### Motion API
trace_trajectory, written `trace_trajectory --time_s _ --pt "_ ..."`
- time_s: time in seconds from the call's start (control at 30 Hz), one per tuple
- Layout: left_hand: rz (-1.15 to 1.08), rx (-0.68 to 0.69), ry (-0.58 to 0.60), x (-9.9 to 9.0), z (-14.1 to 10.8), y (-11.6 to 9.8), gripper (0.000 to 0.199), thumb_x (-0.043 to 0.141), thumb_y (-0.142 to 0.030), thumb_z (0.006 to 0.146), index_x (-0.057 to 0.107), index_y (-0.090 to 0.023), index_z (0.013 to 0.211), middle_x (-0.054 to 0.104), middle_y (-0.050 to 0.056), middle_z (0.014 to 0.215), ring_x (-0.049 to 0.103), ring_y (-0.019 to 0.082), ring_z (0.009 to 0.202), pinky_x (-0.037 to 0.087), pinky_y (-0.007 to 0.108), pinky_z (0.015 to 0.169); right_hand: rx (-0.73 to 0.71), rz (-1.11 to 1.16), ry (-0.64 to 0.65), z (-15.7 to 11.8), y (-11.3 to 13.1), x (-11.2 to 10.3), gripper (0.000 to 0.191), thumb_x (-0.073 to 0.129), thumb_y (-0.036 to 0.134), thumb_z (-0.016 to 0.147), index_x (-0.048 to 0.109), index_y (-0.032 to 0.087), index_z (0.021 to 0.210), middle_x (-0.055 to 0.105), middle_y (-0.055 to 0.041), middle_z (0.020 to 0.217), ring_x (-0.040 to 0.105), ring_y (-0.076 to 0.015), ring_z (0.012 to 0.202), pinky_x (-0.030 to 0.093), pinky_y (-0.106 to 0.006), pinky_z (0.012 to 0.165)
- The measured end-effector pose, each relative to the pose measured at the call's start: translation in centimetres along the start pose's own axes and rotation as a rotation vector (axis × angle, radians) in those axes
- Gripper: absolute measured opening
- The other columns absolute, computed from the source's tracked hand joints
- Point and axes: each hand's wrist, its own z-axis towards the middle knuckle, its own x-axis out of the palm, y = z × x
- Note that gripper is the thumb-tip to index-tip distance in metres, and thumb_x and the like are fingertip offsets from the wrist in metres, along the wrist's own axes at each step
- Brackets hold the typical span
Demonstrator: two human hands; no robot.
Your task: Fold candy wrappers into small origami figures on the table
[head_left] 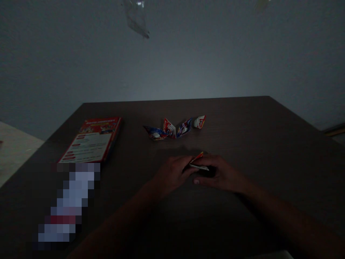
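Observation:
Between my hands, above the front middle of the dark table, is a small folded piece of printed paper (199, 167), red and yellow on one face and pale on the other. My left hand (172, 173) closes its fingers on the paper's left side. From the right, my right hand (222, 173) grips the same piece, its fingers over the top and its thumb below. Beyond them lie folded printed papers: a blue one (156, 133) on the left, a red one (169, 127), another blue one (184, 127), and a white and red one (199, 122) set slightly apart.
A stack of red-bordered printed sheets or a booklet (93, 142) lies at the table's left. Nearer me is a blurred-out whitish item (72, 201). The table (242, 122) ends at a pale wall (215, 54), where a clear plastic bag (136, 19) hangs. The light is dim.

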Motion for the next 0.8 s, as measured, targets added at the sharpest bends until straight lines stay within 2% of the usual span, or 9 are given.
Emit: trace_trajectory --time_s 0.23,0.37,0.43,0.5,0.6,0.8 --pt "-0.035 -0.068 -0.045 -0.4 0.1 0.3 0.027 0.057 -0.029 0.085 0.060 -0.018 0.110 0.070 0.004 0.096 0.065 0.015 0.082 0.049 0.025 0.071 -0.076 -0.122 -0.073 -0.3 -0.2 -0.4 0.041 0.070 0.030 0.075 0.059 0.023 0.114 0.061 -0.0087 0.113 0.057 -0.0217 0.103 0.046 -0.036 0.088" --pt "-0.130 -0.176 -0.033 -0.6 0.0 0.5 0.024 0.058 -0.030 0.084 0.063 -0.016 0.104 0.070 0.004 0.092 0.065 0.016 0.078 0.048 0.025 0.066 -0.042 -0.200 -0.213 -0.8 -0.4 -1.0 0.049 0.071 0.032 0.074 0.054 0.023 0.119 0.062 -0.0084 0.106 0.058 -0.0217 0.095 0.047 -0.036 0.083" --pt "-0.191 -0.232 -0.018 -0.6 -0.1 0.5 0.022 0.058 -0.029 0.083 0.065 -0.015 0.099 0.070 0.003 0.088 0.064 0.016 0.078 0.048 0.026 0.066 -0.016 -0.177 -0.303 -1.0 -0.5 -1.0 0.053 0.071 0.032 0.073 0.051 0.023 0.122 0.063 -0.0074 0.101 0.059 -0.0212 0.092 0.047 -0.036 0.082" --pt "-0.257 -0.271 0.003 -0.6 -0.1 0.4 0.021 0.059 -0.030 0.083 0.065 -0.015 0.095 0.069 0.003 0.086 0.063 0.016 0.077 0.047 0.026 0.066 0.008 -0.114 -0.337 -1.0 -0.7 -0.9 0.056 0.070 0.033 0.075 0.049 0.023 0.125 0.062 -0.0069 0.100 0.059 -0.0207 0.092 0.047 -0.037 0.084" --pt "-0.325 -0.280 0.028 -0.5 0.0 0.2 0.020 0.058 -0.032 0.083 0.065 -0.015 0.092 0.068 0.002 0.082 0.062 0.015 0.074 0.046 0.025 0.064 0.049 0.001 -0.327 -0.8 -0.9 -0.5 0.048 0.065 0.032 0.080 0.051 0.022 0.125 0.061 -0.0063 0.098 0.058 -0.0190 0.092 0.047 -0.035 0.083" --pt "-0.328 -0.305 0.024 -0.3 0.0 -0.1 0.021 0.059 -0.034 0.083 0.064 -0.014 0.081 0.065 0.000 0.070 0.058 0.012 0.064 0.042 0.023 0.058 0.113 0.158 -0.382 -0.5 -0.8 -0.3 0.031 0.066 0.030 0.079 0.064 0.023 0.109 0.062 -0.0041 0.089 0.059 -0.0160 0.081 0.049 -0.031 0.073"
